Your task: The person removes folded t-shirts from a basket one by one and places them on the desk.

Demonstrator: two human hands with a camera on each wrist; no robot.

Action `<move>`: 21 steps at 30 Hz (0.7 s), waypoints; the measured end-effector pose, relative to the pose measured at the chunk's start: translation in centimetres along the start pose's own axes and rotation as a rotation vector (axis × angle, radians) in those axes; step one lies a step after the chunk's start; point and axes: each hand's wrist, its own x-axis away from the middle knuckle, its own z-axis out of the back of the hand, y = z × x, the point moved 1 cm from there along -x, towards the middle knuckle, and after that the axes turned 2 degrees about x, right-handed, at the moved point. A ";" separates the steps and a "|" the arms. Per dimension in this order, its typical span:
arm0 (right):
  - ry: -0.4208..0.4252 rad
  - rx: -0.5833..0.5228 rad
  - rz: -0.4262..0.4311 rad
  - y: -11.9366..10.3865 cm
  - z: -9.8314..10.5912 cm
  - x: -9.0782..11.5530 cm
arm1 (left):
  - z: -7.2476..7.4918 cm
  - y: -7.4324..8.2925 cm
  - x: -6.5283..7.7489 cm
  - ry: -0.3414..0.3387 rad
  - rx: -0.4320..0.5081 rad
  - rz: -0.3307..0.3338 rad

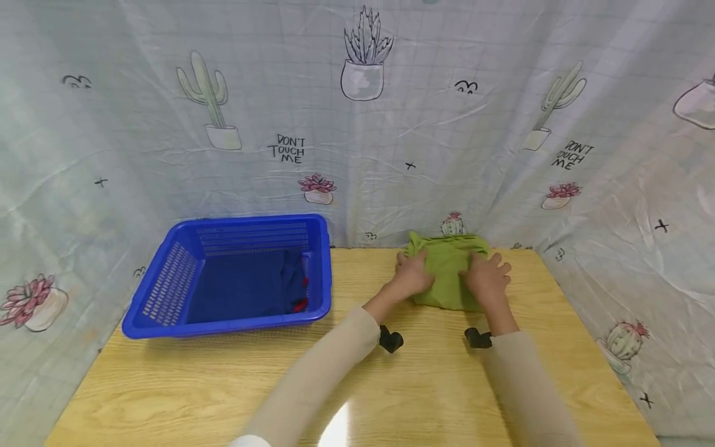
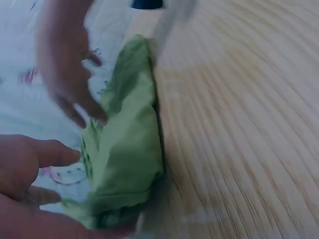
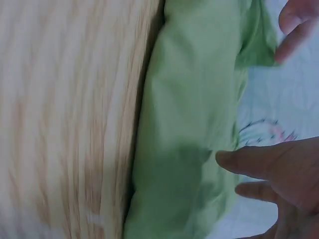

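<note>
A green folded cloth [image 1: 449, 276] lies at the back of the table, right of centre, its surface creased and its far edge bunched. My left hand [image 1: 412, 273] is over its left end, fingers spread, with fingertips right at the cloth in the left wrist view. Over the right end is my right hand [image 1: 487, 276], fingers apart. In the right wrist view the thumb of that right hand [image 3: 279, 174] overlaps the cloth's top, while the other fingers extend past its far edge.
A blue plastic basket [image 1: 223, 324] stands on the left of the wooden table [image 1: 413, 385], with dark blue fabric [image 1: 240, 282] and a bit of red [image 1: 300, 305] inside. A cactus-printed curtain [image 1: 357, 143] hangs behind the table. Black wrist devices [image 1: 391, 340] show below both hands.
</note>
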 end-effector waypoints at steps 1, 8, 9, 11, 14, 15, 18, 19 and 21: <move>0.034 0.004 0.007 -0.4 0.0 0.5 | 0.1 0.1 0.5 -0.003 -0.024 -0.024; 0.112 0.059 0.193 -4.0 -0.4 3.5 | 1.4 -0.2 3.8 0.011 -0.086 -0.168; 0.108 0.060 0.216 -4.4 -0.5 3.9 | 1.8 -0.4 4.5 0.002 -0.072 -0.182; 0.107 0.055 0.248 -4.9 -0.7 4.6 | 2.8 -0.9 5.8 -0.013 -0.044 -0.208; 0.119 0.011 0.288 -5.4 -0.9 5.3 | 4.6 -1.8 7.6 -0.012 0.013 -0.241; 0.133 -0.011 0.303 -5.5 -0.9 5.5 | 5.2 -2.1 8.0 -0.004 0.032 -0.251; 0.173 -0.070 0.358 -5.9 -0.7 5.8 | 6.8 -2.9 9.0 0.028 0.099 -0.290; 0.176 -0.078 0.375 -6.1 -0.7 6.0 | 7.3 -3.2 9.3 0.033 0.140 -0.301; 0.155 -0.100 0.397 -6.9 -0.5 6.4 | 8.2 -3.9 10.0 0.039 0.230 -0.328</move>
